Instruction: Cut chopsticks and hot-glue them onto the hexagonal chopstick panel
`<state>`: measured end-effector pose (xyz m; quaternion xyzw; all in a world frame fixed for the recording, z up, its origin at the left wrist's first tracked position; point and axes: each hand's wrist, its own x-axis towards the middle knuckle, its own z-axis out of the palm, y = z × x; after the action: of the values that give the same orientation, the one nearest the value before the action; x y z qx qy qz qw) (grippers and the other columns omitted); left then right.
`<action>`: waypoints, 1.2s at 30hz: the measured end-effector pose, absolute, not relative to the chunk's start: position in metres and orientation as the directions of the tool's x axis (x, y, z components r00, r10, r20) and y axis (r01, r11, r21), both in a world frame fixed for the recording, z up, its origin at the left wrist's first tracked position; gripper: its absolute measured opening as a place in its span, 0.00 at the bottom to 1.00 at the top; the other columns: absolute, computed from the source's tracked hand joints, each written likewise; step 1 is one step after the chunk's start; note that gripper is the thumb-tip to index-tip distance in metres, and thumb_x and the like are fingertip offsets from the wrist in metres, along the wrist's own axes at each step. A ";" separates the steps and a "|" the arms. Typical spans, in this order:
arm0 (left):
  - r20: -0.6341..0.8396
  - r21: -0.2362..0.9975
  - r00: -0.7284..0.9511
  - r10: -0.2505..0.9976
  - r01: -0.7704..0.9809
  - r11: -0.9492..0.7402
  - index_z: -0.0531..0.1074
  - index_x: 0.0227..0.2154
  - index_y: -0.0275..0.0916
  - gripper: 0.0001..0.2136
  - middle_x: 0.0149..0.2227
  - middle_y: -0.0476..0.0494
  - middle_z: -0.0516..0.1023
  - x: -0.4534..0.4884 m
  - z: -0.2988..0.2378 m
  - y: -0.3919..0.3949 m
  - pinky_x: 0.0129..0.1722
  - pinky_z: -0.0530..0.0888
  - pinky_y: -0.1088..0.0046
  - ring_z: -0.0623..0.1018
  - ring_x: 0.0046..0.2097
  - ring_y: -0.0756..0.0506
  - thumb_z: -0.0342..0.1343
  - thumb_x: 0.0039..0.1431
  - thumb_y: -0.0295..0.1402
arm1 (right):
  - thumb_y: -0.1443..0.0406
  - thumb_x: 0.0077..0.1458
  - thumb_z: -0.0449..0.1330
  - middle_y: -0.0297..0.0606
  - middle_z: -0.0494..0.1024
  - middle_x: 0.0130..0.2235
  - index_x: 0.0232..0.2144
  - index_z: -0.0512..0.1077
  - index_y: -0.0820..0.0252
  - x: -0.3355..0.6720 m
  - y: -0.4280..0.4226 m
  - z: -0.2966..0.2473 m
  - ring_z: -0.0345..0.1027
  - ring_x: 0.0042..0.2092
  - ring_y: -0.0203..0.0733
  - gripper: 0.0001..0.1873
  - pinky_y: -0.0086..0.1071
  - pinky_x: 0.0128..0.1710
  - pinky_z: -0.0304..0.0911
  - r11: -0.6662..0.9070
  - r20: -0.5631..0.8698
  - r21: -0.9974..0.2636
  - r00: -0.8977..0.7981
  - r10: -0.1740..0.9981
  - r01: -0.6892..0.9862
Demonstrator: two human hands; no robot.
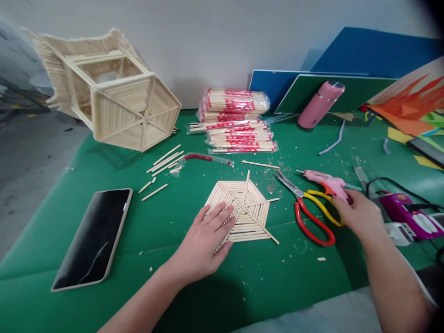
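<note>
My left hand (208,243) lies with its fingers stretched out over the left part of a flat hexagonal panel of thin wooden sticks (255,217). Several of the panel's spokes stick out past its edge. At the right, my right hand (362,215) is closed around the handle of a pink hot glue gun (322,178), whose nozzle points left. Between the panel and that hand lie scissors (314,226) with one red and one yellow handle, blades partly spread. A loose stick (260,164) rests just beyond the panel.
A stick-built lantern-like frame (138,115) stands back left. Wrapped stick bundles (239,134) and a pink flask (321,105) are at the back. A phone (92,240) lies left, loose sticks (166,162) nearby. A purple device (411,215) with cables sits right.
</note>
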<state>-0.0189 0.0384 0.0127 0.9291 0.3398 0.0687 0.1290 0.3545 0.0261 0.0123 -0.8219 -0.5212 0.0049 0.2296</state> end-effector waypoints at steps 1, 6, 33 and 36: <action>0.035 0.284 0.759 0.650 0.616 -0.735 0.58 0.53 0.38 0.20 0.59 0.42 0.55 -0.019 0.013 0.038 0.56 0.53 0.51 0.52 0.60 0.40 0.44 0.56 0.33 | 0.59 0.44 0.55 0.40 0.66 0.18 0.33 0.70 0.61 0.353 0.025 0.017 0.59 0.20 0.42 0.14 0.39 0.21 0.52 -0.382 0.189 -0.412 0.488 0.852 0.827; 0.044 0.284 0.754 0.656 0.620 -0.731 0.58 0.53 0.39 0.21 0.59 0.42 0.55 -0.018 0.013 0.037 0.56 0.53 0.51 0.52 0.60 0.40 0.45 0.56 0.32 | 0.59 0.46 0.54 0.43 0.74 0.27 0.38 0.66 0.58 0.322 0.011 0.043 0.68 0.26 0.43 0.16 0.34 0.23 0.61 -0.341 -0.076 -0.675 0.398 0.914 0.655; 0.098 0.363 0.744 0.661 0.591 -0.720 0.60 0.51 0.38 0.20 0.58 0.41 0.58 -0.018 0.011 0.037 0.56 0.51 0.52 0.53 0.60 0.40 0.46 0.54 0.30 | 0.62 0.53 0.53 0.36 0.71 0.41 0.51 0.56 0.47 0.254 -0.035 0.045 0.68 0.36 0.41 0.21 0.32 0.31 0.69 -0.171 -0.391 -0.794 -0.274 0.879 0.584; 0.098 0.376 0.743 0.662 0.588 -0.716 0.61 0.51 0.38 0.19 0.58 0.41 0.58 -0.018 0.012 0.037 0.56 0.51 0.52 0.53 0.60 0.40 0.46 0.55 0.31 | 0.61 0.56 0.50 0.35 0.70 0.41 0.50 0.55 0.48 0.251 -0.034 0.048 0.66 0.38 0.40 0.19 0.33 0.36 0.67 -0.266 -0.474 -0.784 -0.263 0.841 0.561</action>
<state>-0.0183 0.0371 0.0118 0.9193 0.3401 0.1134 0.1626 0.2511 -0.0345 0.0477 -0.5927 -0.5914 0.5308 0.1316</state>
